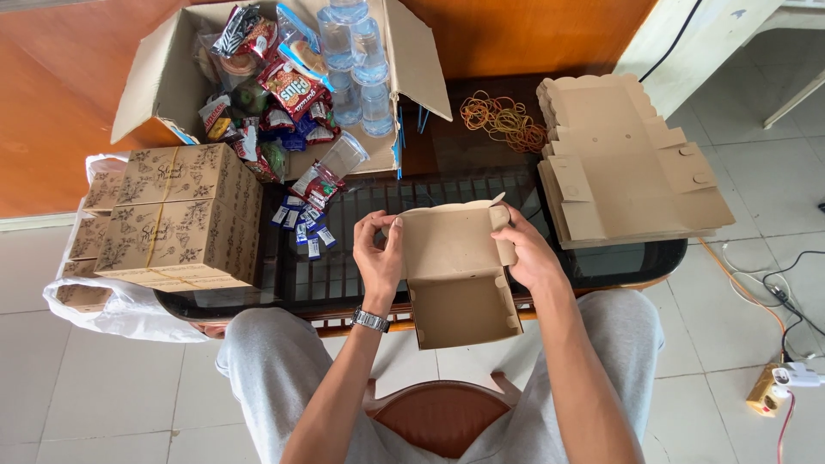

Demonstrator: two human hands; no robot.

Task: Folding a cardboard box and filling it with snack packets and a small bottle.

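A brown cardboard food box, partly folded with its lid open, hangs over the near edge of a dark glass table. My left hand pinches the box's left wall near the top corner. Fingers of my right hand grip the right wall and its side flap. A silver wristwatch sits on my left wrist. A stack of flat unfolded box blanks lies on the table to the right of my hands.
An open carton at the back holds snack packets and water cups. Folded printed boxes bound with rubber bands are stacked at left on a white plastic bag. Loose rubber bands, small blue sachets. Power strip on the floor.
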